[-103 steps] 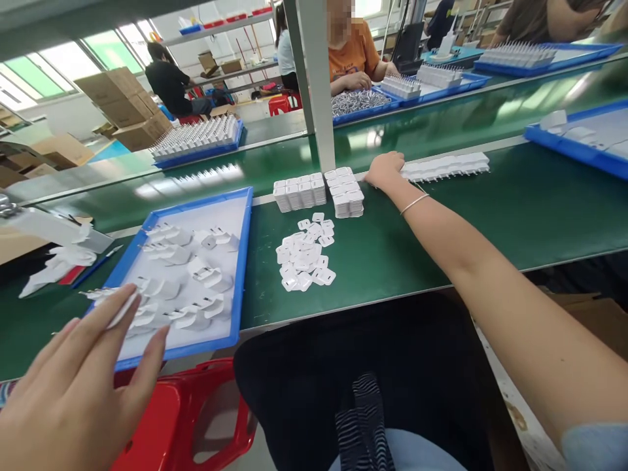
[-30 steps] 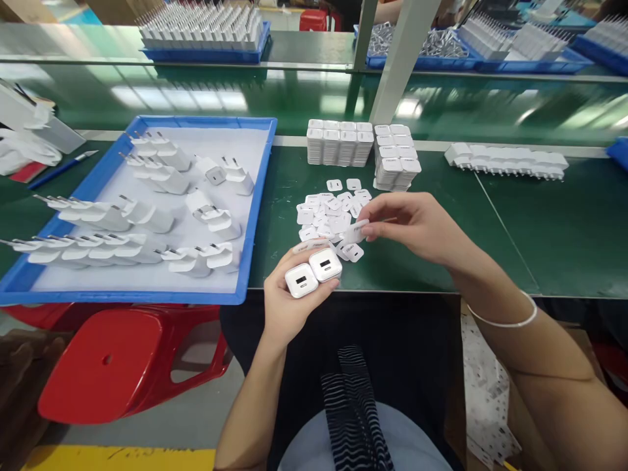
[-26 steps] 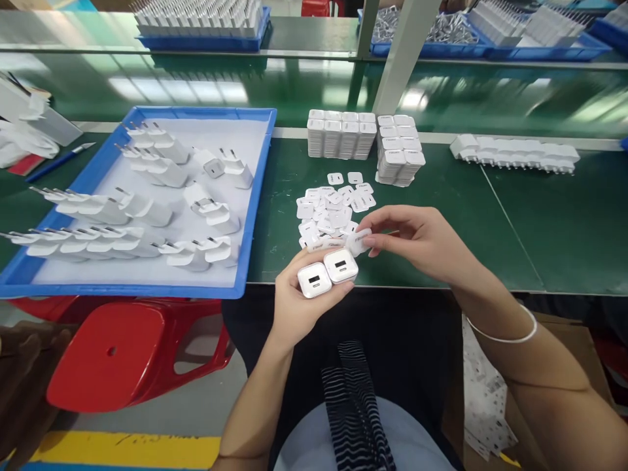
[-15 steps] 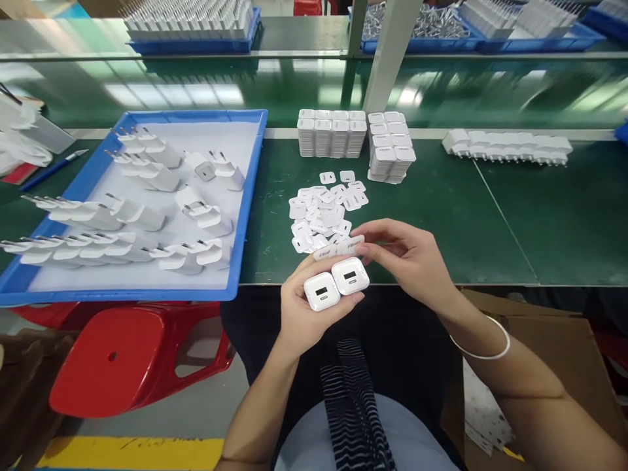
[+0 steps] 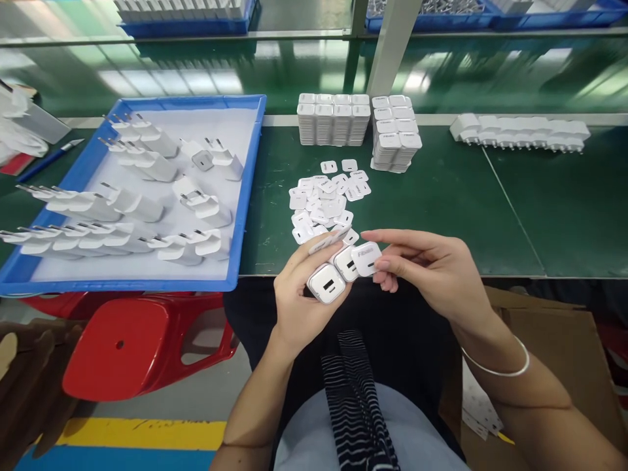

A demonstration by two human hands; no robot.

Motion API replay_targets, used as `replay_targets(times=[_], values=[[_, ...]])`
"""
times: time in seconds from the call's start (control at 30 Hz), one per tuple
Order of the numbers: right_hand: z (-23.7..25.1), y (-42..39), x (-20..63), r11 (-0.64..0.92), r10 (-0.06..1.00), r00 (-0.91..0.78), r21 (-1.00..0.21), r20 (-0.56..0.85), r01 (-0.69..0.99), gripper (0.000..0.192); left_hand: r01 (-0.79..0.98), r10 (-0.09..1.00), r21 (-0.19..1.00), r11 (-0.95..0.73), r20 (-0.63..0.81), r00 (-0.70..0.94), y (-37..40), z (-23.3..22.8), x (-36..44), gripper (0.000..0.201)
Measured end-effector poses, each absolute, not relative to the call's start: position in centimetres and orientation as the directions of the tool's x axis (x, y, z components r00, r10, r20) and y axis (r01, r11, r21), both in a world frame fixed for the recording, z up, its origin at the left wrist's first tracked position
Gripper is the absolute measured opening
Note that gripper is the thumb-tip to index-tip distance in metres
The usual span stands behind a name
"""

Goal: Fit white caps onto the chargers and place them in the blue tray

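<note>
My left hand [image 5: 301, 304] is closed around two white charger plugs, their port ends facing me. The nearer charger [image 5: 326, 284] shows dark slots; the farther charger [image 5: 345, 263] is partly covered. Between the fingers of that hand a white cover plate [image 5: 330, 240] also stands on edge. My right hand [image 5: 429, 268] pinches another printed cover plate [image 5: 367, 259] between thumb and finger, in front of the farther charger. Whether this plate touches the charger I cannot tell. Just beyond my hands lies a loose pile of white cover plates [image 5: 321, 203] on the green table.
A blue tray [image 5: 240, 229] with several pronged chargers stands on the left. Behind the pile are stacked cover plates [image 5: 333, 121] and a second stack [image 5: 395, 134]. A row of chargers [image 5: 520, 133] lies at right. A red stool [image 5: 118, 347] stands below the tray.
My right hand has drawn one cover plate away from my left fingers and brought it toward me, over the farther charger. The two chargers have tilted slightly. The view has shifted a little.
</note>
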State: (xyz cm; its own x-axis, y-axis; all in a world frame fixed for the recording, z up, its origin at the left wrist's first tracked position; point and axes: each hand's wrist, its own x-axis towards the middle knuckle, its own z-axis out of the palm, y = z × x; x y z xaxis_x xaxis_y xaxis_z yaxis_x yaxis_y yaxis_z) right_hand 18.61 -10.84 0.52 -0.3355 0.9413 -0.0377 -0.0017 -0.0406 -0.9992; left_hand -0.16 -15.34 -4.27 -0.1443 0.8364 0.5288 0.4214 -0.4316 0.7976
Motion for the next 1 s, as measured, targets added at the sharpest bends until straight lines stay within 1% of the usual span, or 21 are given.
replay_targets(times=[0.17,0.4,0.63,0.83,1.0], values=[[0.53,-11.06,18.25,-0.039,0.929,-0.367,-0.999,-0.037,0.004,0.022,0.404,0.839,0.79,-0.46,0.536,-0.094,-15.51,-4.1,-0.23,0.045],[0.55,-10.82,18.1,-0.088,0.904,-0.417,-0.996,-0.094,0.034,0.019,0.391,0.834,0.781,-0.488,0.549,-0.054,-15.57,-4.11,-0.3,0.044],[0.52,-10.49,18.07,-0.096,0.893,-0.436,-0.993,-0.115,0.067,0.018,0.397,0.847,0.789,-0.47,0.53,-0.05,-15.62,-4.22,-0.34,0.042],[0.42,-10.58,18.1,-0.08,0.896,-0.43,-0.994,-0.106,0.078,0.018,0.412,0.84,0.778,-0.474,0.54,-0.053,-15.67,-4.25,-0.3,0.042],[0.38,-10.49,18.27,-0.106,0.882,-0.449,-0.989,-0.141,0.103,0.018,0.41,0.841,0.776,-0.479,0.54,-0.04,-15.68,-4.41,-0.26,0.042]])
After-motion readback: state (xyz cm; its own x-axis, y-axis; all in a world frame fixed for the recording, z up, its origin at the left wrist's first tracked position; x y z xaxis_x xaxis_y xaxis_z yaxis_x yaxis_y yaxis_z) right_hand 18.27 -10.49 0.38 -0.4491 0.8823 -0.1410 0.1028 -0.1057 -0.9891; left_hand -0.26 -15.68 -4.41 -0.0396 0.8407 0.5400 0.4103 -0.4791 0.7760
